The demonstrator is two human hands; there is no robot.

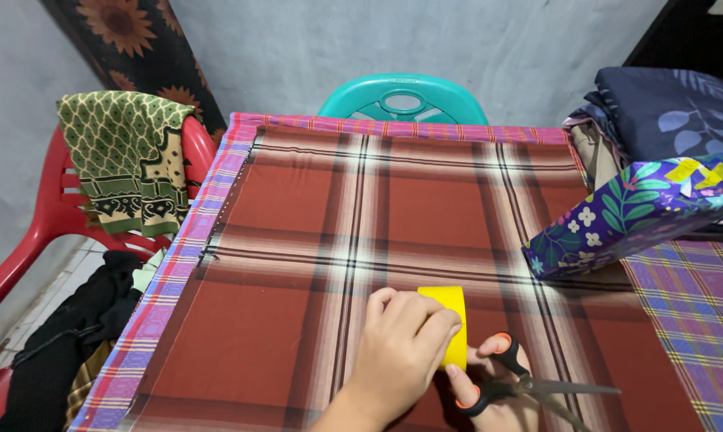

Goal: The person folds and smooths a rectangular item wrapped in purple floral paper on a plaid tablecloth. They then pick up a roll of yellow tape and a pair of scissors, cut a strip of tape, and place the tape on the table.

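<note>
My left hand (pixel 401 348) rests over a yellow roll of tape (pixel 452 320) standing on edge on the plaid cloth, fingers curled on its top. My right hand (pixel 497 400), low at the frame's bottom edge, has fingers through the orange-and-black handles of a pair of scissors (pixel 529 386). The scissor blades point right and are slightly apart. The right hand's thumb touches the tape's lower edge. A box wrapped in purple floral paper (pixel 629 216), with yellow and green tape pieces on one end, lies tilted at the table's right side.
A red-brown plaid cloth (pixel 297 240) covers the table. A teal plastic chair (pixel 403 98) stands behind it. At left, a red plastic chair (pixel 45 216) holds a green patterned cloth (pixel 125 156); dark clothes (pixel 73 336) lie below. Folded dark bedding (pixel 665 112) sits at right.
</note>
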